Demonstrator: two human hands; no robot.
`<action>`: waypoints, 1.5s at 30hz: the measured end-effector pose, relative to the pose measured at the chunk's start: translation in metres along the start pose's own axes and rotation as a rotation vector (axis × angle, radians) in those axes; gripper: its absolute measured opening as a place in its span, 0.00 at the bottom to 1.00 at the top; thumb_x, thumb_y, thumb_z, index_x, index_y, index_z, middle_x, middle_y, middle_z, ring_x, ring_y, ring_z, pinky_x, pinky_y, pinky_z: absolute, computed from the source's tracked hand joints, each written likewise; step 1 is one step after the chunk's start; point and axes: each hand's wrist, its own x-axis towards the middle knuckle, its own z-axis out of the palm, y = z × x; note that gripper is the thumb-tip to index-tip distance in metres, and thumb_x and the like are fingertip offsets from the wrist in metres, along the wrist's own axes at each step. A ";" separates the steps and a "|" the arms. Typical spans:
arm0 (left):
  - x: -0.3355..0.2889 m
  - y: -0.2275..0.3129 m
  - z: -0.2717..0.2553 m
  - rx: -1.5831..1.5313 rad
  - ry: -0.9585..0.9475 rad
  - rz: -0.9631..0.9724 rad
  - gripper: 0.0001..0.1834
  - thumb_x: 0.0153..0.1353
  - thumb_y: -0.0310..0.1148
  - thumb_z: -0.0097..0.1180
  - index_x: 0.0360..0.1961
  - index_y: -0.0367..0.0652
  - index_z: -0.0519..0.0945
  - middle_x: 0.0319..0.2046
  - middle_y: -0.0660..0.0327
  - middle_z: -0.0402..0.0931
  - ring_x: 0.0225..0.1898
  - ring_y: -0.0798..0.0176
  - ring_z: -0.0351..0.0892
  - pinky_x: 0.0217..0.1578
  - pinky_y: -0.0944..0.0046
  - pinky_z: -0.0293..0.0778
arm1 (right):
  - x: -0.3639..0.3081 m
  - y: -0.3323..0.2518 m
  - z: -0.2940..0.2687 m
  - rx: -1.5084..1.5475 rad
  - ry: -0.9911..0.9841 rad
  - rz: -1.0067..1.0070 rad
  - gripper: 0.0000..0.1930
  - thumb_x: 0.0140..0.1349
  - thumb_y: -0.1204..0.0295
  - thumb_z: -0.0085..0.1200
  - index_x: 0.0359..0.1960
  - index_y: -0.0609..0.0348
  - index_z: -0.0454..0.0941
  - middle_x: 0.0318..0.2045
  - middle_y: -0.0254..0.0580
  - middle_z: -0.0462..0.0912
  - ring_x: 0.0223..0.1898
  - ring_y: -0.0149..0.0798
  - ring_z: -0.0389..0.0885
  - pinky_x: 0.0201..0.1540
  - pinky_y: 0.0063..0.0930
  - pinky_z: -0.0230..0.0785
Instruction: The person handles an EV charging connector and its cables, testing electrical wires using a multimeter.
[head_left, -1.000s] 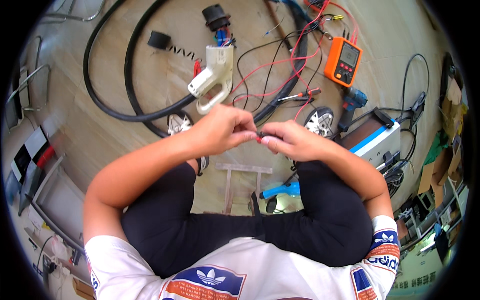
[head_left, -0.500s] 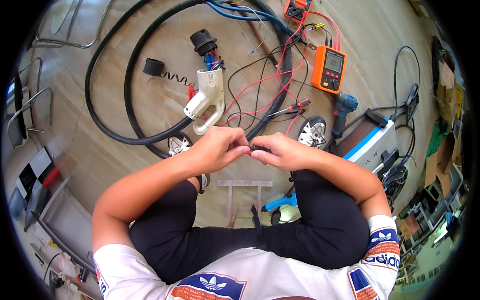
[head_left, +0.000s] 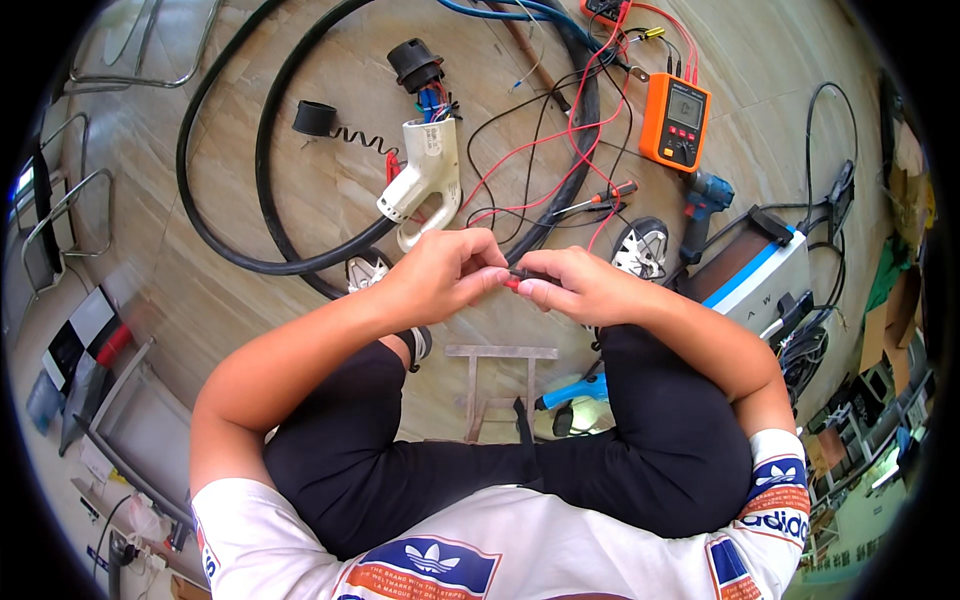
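My left hand (head_left: 452, 270) and my right hand (head_left: 565, 278) meet in front of my knees, fingertips nearly touching. Between the right thumb and fingers sits a small red and black piece (head_left: 514, 284); its exact kind is mostly hidden. The left thumb and fingers pinch at its end, and what they grip there is covered. Just beyond the left hand lies a white charging-gun handle (head_left: 425, 175) with its black connector head (head_left: 414, 66) pulled off and coloured wires showing between them. A thin red lead (head_left: 606, 225) runs down toward the right hand.
An orange meter (head_left: 676, 122) with red and black leads lies at the far right, beside a cordless drill (head_left: 704, 212). Thick black cable (head_left: 262, 150) loops at the left. A screwdriver (head_left: 610, 196), a grey-white case (head_left: 760, 275) and a blue tool (head_left: 573, 391) also lie around.
The view has shifted slightly, so the floor items sit a little differently. Both hands remain together; more of the red piece shows between the fingertips.
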 end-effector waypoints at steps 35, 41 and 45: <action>0.154 -0.115 -0.108 0.431 0.661 -0.222 0.16 0.59 0.40 0.66 0.41 0.37 0.85 0.30 0.61 0.84 0.32 0.70 0.80 0.38 0.67 0.75 | 0.033 0.054 -0.049 0.358 0.146 0.225 0.13 0.74 0.63 0.45 0.35 0.57 0.71 0.23 0.27 0.71 0.22 0.20 0.63 0.25 0.20 0.57; 0.159 -0.114 -0.126 0.355 0.594 -0.259 0.14 0.58 0.37 0.64 0.39 0.37 0.86 0.30 0.61 0.86 0.30 0.70 0.81 0.35 0.67 0.75 | 0.035 0.055 -0.055 0.289 0.156 0.240 0.14 0.74 0.62 0.45 0.34 0.59 0.72 0.23 0.29 0.72 0.24 0.23 0.65 0.27 0.23 0.60; 0.163 -0.122 -0.135 0.286 0.542 -0.267 0.13 0.59 0.38 0.63 0.38 0.39 0.86 0.30 0.63 0.85 0.30 0.72 0.80 0.34 0.68 0.74 | 0.035 0.059 -0.053 0.320 0.154 0.245 0.13 0.74 0.62 0.44 0.34 0.57 0.71 0.23 0.27 0.71 0.22 0.21 0.63 0.24 0.20 0.57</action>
